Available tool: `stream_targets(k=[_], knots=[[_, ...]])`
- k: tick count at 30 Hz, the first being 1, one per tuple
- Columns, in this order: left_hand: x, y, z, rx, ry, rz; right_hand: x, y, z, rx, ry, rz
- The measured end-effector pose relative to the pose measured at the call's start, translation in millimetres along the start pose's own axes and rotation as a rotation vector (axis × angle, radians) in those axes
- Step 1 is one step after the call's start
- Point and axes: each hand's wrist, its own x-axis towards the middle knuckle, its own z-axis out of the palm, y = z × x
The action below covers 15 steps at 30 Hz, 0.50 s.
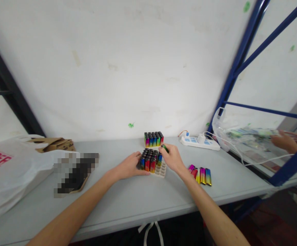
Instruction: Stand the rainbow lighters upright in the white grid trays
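Note:
Several colourful lighters [152, 164] with black tops stand upright in a pale tray [160, 172]. Bare slots show at the tray's front right. My left hand [131, 165] grips the tray's left side, thumb along the front and fingers behind. Pinched in my right hand [172, 158] is a green lighter [165, 148], tilted, above the tray's back right. A second block of upright lighters [153, 139] stands just behind. To the right, several loose lighters [202, 176] lie on the table, near my right forearm.
A white power strip [201, 141] with cords lies at the back right, beside a blue frame post [230, 82]. On the left are a white plastic bag [15, 174], cardboard [58, 144] and a blurred dark flat object [76, 174]. Another person's hands [285, 140] work at far right.

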Motion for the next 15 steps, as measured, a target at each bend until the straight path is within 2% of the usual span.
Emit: stream_targets(k=[8, 15], knots=[[0.7, -2.1, 1.5, 0.001, 0.016, 0.021, -0.1, -5.2, -5.0, -0.054, -0.012, -0.041], [0.2, -0.5, 0.5, -0.026, 0.033, 0.025, 1.0, -17.6, -28.6, -0.017, -0.253, -0.108]])
